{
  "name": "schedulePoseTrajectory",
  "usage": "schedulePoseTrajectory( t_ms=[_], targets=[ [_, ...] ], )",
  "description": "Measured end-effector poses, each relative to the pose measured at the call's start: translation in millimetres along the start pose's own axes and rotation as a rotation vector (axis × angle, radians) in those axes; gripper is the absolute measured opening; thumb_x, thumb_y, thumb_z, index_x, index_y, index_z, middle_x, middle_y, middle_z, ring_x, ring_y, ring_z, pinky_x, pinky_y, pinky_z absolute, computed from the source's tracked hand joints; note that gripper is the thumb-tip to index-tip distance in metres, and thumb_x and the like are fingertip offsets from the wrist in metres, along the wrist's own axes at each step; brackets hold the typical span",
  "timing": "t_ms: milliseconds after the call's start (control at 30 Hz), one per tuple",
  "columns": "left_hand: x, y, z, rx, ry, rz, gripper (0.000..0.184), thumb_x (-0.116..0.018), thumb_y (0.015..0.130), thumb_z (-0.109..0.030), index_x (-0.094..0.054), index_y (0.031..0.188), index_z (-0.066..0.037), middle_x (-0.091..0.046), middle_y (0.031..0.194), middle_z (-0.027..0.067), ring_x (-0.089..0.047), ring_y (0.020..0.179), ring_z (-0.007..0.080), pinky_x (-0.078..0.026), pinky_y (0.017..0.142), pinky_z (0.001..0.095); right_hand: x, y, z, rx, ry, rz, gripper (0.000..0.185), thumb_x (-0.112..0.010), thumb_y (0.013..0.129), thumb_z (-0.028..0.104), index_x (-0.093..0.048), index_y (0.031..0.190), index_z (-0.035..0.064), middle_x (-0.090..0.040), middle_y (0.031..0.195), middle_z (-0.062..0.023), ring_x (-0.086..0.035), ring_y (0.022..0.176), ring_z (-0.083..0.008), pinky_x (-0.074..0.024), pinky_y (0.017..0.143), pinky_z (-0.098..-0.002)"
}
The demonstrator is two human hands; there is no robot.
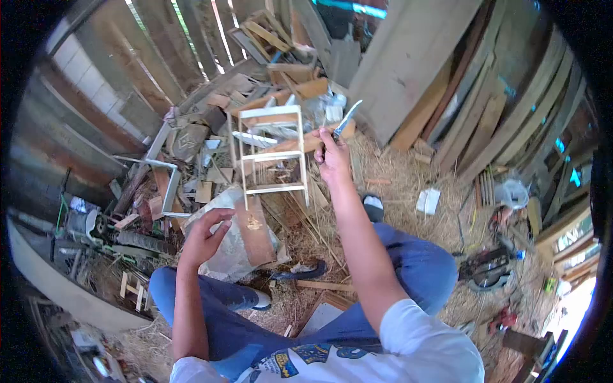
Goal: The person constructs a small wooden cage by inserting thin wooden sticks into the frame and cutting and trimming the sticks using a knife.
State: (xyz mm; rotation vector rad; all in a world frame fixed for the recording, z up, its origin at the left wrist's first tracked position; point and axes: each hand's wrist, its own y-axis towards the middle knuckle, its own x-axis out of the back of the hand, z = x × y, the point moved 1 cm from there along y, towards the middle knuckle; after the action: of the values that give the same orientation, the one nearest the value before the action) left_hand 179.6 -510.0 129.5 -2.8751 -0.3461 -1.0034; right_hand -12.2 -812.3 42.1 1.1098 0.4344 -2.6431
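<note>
My right hand (333, 158) is raised near the middle of the view, its fingers wrapped round the handle of a knife. The knife's narrow, bright blade (350, 116) points up and to the right. My left hand (207, 237) hovers over my left knee with its fingers apart and nothing in it. Beyond and between the hands stands a small pale wooden frame with crossbars (274, 156). A brown board (254, 233) lies on a greyish sheet (223, 260) beside my left hand.
Wood scraps (281, 73) are heaped at the back. Long planks (415, 70) lean at the right. A white angled frame (171, 188) and a machine with a wheel (96, 226) are at the left. A circular saw (488, 265) sits on the straw-covered ground (408, 179).
</note>
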Motion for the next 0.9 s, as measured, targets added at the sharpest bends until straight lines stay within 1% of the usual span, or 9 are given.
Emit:
schedulePoseTrajectory(
  t_ms=[33, 100, 167, 267, 400, 567, 633, 800, 900],
  targets=[
    [8, -8, -4, 0.045, -0.094, -0.068, 0.023, -0.062, 0.097, -0.009, -0.066, 0.119, -0.002, -0.068, 0.111, 0.0107, -0.065, 0.104, 0.0198, -0.051, 0.092, 0.0332, -20, -8, 8, 0.003, -0.012, 0.037, 0.009, -0.068, 0.095, 0.018, -0.065, 0.099, 0.0107, -0.071, 0.093, -0.0060, -0.047, 0.047, -0.0071, -0.0342, 0.041, -0.0237],
    [19, -18, -14, 0.006, -0.122, -0.153, 0.022, -0.061, 0.099, -0.010, -0.067, 0.117, 0.000, -0.069, 0.110, 0.0097, -0.065, 0.104, 0.0174, -0.050, 0.093, 0.0322, -54, -27, 19, -0.034, -0.124, 0.221, 0.009, -0.069, 0.095, 0.018, -0.065, 0.098, 0.0097, -0.071, 0.091, -0.0068, -0.047, 0.048, -0.0072, -0.0346, 0.041, -0.0240],
    [23, -24, -29, -0.013, -0.312, -0.263, 0.022, -0.058, 0.100, -0.012, -0.067, 0.116, 0.001, -0.069, 0.109, 0.0083, -0.064, 0.105, 0.0165, -0.049, 0.094, 0.0311, -79, -53, 26, -0.056, -0.193, 0.296, 0.011, -0.068, 0.095, 0.018, -0.065, 0.099, 0.0080, -0.071, 0.089, -0.0075, -0.047, 0.048, -0.0069, -0.0344, 0.041, -0.0226],
    [27, -25, -59, -0.087, -0.401, -0.325, 0.024, -0.058, 0.101, -0.014, -0.066, 0.116, 0.003, -0.068, 0.112, 0.0077, -0.063, 0.108, 0.0154, -0.048, 0.096, 0.0306, -110, -108, 40, -0.127, -0.382, 0.499, 0.015, -0.066, 0.097, 0.020, -0.063, 0.101, 0.0056, -0.071, 0.089, -0.0083, -0.048, 0.048, -0.0058, -0.0323, 0.041, -0.0198],
    [28, -26, -99, -0.185, -0.570, -0.350, 0.029, -0.059, 0.102, -0.015, -0.061, 0.123, 0.005, -0.067, 0.116, 0.0105, -0.062, 0.111, 0.0164, -0.049, 0.098, 0.0314, -121, -186, 53, -0.221, -0.550, 0.571, 0.015, -0.065, 0.097, 0.019, -0.064, 0.102, 0.0054, -0.071, 0.086, -0.0085, -0.047, 0.048, -0.0051, -0.0328, 0.042, -0.0191],
    [20, -33, -123, -0.138, -0.700, -0.458, 0.031, -0.058, 0.102, -0.018, -0.060, 0.128, 0.001, -0.068, 0.116, 0.0099, -0.065, 0.107, 0.0175, -0.052, 0.092, 0.0325, -116, -241, 54, -0.282, -0.571, 0.622, 0.013, -0.064, 0.097, 0.017, -0.064, 0.102, 0.0053, -0.070, 0.083, -0.0094, -0.046, 0.048, -0.0054, -0.0331, 0.044, -0.0209],
    [20, -38, -129, -0.130, -0.767, -0.462, 0.030, -0.059, 0.102, -0.017, -0.061, 0.126, 0.000, -0.068, 0.113, 0.0089, -0.065, 0.104, 0.0164, -0.053, 0.090, 0.0317, -118, -251, 51, -0.297, -0.569, 0.659, 0.013, -0.065, 0.096, 0.017, -0.064, 0.102, 0.0050, -0.069, 0.082, -0.0096, -0.046, 0.048, -0.0058, -0.0332, 0.044, -0.0215],
    [20, -57, -128, -0.149, -0.771, -0.429, 0.024, -0.061, 0.099, -0.011, -0.064, 0.121, -0.001, -0.068, 0.095, 0.0031, -0.064, 0.089, 0.0112, -0.052, 0.082, 0.0281, -114, -273, 50, -0.401, -0.563, 0.597, 0.013, -0.065, 0.095, 0.016, -0.063, 0.101, 0.0041, -0.071, 0.082, -0.0090, -0.043, 0.050, -0.0042, -0.0313, 0.046, -0.0200],
    [17, -64, -126, -0.130, -0.764, -0.436, 0.024, -0.061, 0.099, -0.009, -0.064, 0.122, -0.001, -0.068, 0.097, 0.0029, -0.064, 0.090, 0.0106, -0.053, 0.082, 0.0281, -113, -278, 49, -0.417, -0.601, 0.618, 0.013, -0.065, 0.096, 0.016, -0.063, 0.100, 0.0040, -0.070, 0.082, -0.0089, -0.043, 0.051, -0.0041, -0.0313, 0.046, -0.0198]
  ],
)
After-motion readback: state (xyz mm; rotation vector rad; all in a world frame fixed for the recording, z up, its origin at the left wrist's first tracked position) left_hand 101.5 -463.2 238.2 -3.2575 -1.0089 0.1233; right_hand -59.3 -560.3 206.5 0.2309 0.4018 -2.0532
